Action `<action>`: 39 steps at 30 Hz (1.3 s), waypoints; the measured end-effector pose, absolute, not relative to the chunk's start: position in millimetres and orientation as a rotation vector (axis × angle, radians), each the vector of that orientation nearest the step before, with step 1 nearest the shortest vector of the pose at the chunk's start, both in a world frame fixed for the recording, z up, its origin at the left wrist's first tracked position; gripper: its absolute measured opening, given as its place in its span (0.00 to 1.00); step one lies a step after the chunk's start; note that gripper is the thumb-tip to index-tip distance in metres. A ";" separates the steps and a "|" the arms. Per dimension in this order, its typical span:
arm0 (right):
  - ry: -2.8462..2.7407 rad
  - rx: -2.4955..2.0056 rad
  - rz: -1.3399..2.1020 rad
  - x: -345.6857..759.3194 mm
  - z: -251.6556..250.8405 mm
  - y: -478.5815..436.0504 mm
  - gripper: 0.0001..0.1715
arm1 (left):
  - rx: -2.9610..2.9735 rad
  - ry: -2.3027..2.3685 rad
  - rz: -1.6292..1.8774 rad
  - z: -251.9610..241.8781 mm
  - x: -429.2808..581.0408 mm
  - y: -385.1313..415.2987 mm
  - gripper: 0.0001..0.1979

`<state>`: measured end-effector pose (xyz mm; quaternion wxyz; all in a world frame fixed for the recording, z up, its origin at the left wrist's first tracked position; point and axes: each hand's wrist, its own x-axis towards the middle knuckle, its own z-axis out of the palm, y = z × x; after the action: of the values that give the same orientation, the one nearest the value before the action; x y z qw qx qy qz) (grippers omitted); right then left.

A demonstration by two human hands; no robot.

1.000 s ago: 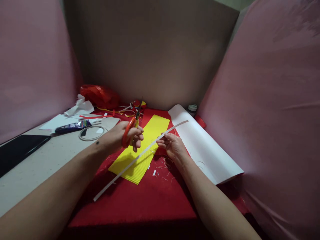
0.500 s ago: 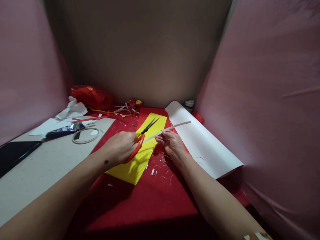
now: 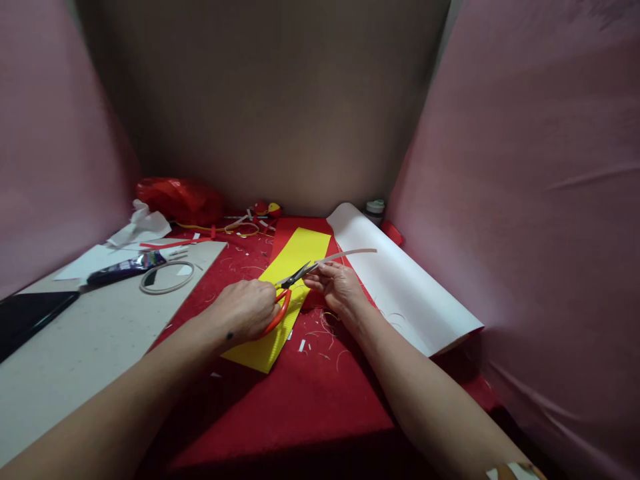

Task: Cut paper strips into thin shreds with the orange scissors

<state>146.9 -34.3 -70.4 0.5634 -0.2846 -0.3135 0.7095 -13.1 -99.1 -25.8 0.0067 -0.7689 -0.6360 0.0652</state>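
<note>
My left hand point(image 3: 251, 308) is closed around the orange handles of a pair of scissors point(image 3: 283, 308). Its dark blades are slightly apart and point up and right, with the tips close to the fingers of my right hand point(image 3: 340, 288). Between thumb and fingers, my right hand pinches a thin pale paper strip point(image 3: 353, 253), which curves off to the right. The blades lie along the strip's near end; whether they touch it is hard to tell. Below both hands lies a yellow corrugated sheet point(image 3: 265, 350), partly covered by the left hand.
A red cloth point(image 3: 300, 413) covers the table, with paper scraps strewn on it. A curled white sheet point(image 3: 400, 287) lies to the right. On a pale board point(image 3: 125, 353) at left are a tube point(image 3: 127, 268), a coil point(image 3: 167, 288) and a black flat object point(image 3: 37, 320). A red bag point(image 3: 180, 200) sits behind.
The scissors have tilted lower and come to the strip by my right fingers; before, their blades pointed up, apart from it. The whole view has shifted slightly.
</note>
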 end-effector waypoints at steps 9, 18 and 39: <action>-0.732 -0.658 1.681 146.4 -69.7 -32.9 0.05 | -2.373 -1.983 0.243 -28.8 -12.3 -99.4 0.20; -0.750 -0.681 1.623 146.6 -68.7 -34.2 0.07 | -2.341 -1.980 0.277 -30.5 -14.2 -97.4 0.17; -0.742 -0.734 1.604 146.7 -67.1 -34.2 0.08 | -2.380 -1.971 0.288 -32.3 -16.7 -93.7 0.20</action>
<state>146.7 -34.2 -67.1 0.5760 -0.3135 -0.3168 0.6852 -16.7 -93.7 -32.3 0.0192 -0.7667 -0.6350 0.0927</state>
